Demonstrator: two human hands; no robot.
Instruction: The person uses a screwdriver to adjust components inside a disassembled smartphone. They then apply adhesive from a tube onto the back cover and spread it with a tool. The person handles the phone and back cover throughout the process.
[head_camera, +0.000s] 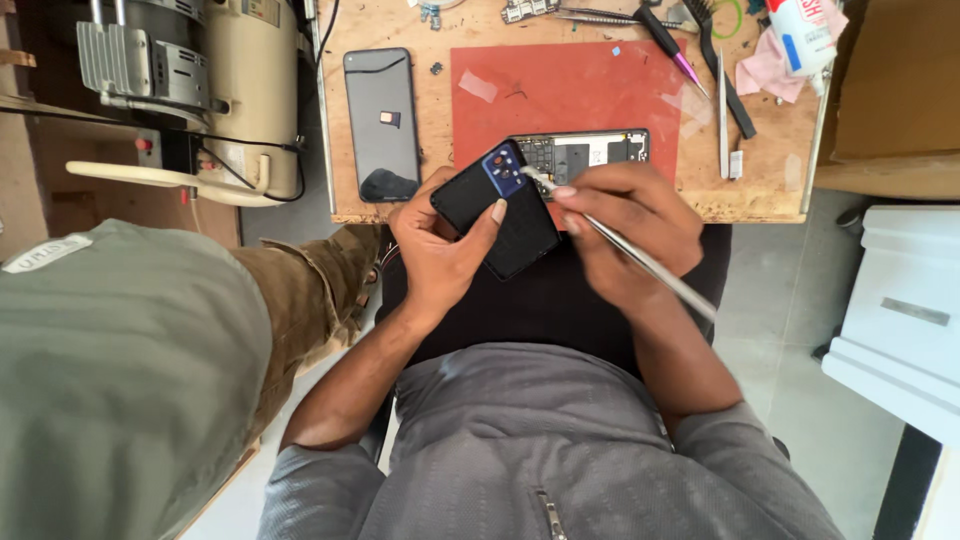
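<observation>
- Black and blue: the phone back cover (497, 208) sits in my left hand (436, 250), thumb pressed on its face, fingers wrapped behind it, just above the near edge of the wooden bench (400, 25).
- My right hand (628, 222) pinches a slim metal tool (640, 262) like a pen; its tip meets the blue camera block (505, 168) at the cover's upper corner.
- Both hands are closed on what they hold, neither spread open.
- Just behind the cover, the opened phone body (585, 150) lies on a red mat (570, 90), its inner parts showing; my right knuckles partly hide its near side.
- To the left of the mat, a grey phone (381, 122) lies flat, well apart from my hands.
- At the bench's far right lie tweezers (722, 130), a black brush (722, 75), a pink cloth (768, 65) and a white bottle (802, 30).
- A cream-coloured machine (215, 90) stands off the bench's left side.
- Another person's knee in green trousers (110, 380) fills the lower left, near my left arm but not touching the cover.
</observation>
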